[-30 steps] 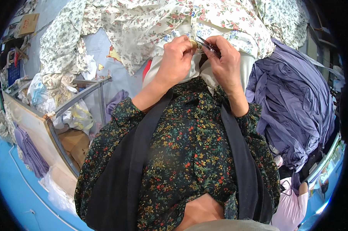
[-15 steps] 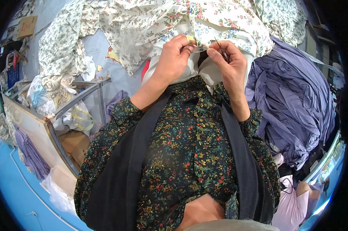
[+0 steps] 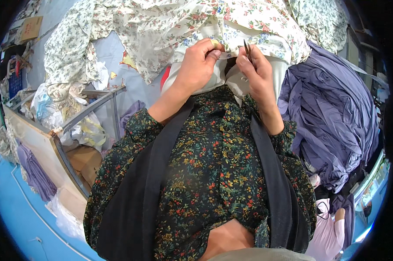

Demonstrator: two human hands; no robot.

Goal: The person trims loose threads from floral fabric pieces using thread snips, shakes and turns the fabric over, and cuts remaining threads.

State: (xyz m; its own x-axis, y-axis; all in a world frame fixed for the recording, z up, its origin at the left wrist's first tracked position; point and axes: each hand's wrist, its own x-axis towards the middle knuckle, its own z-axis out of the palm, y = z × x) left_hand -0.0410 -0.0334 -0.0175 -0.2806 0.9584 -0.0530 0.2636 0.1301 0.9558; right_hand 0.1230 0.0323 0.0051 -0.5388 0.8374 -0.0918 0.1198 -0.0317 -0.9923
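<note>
My left hand [image 3: 198, 66] is closed in a pinch on the edge of a white floral cloth [image 3: 248, 18], with a yellow wrap [image 3: 214, 43] on one fingertip. Just to its right, my right hand [image 3: 259, 73] is closed round dark pointed snips [image 3: 247, 49], whose tips stick up past the fingers. The thumb and forefinger of this hand are close to the same cloth edge; whether they touch it I cannot tell. White plain fabric [image 3: 239, 83] hangs below the hands over my lap. The cloth spreads away from me in folds printed with red and blue flowers.
A large heap of purple-grey fabric [image 3: 329, 113] lies at my right. On the left a metal-framed bin [image 3: 70, 167] holds plastic bags and scraps, with a cardboard box [image 3: 84, 162] inside. Another person in pink clothing [image 3: 328, 230] is at the lower right.
My right hand has turned slightly and shifted a little left, and the snips now point more upright. The left hand keeps its pinch on the cloth. The person in pink has moved an arm.
</note>
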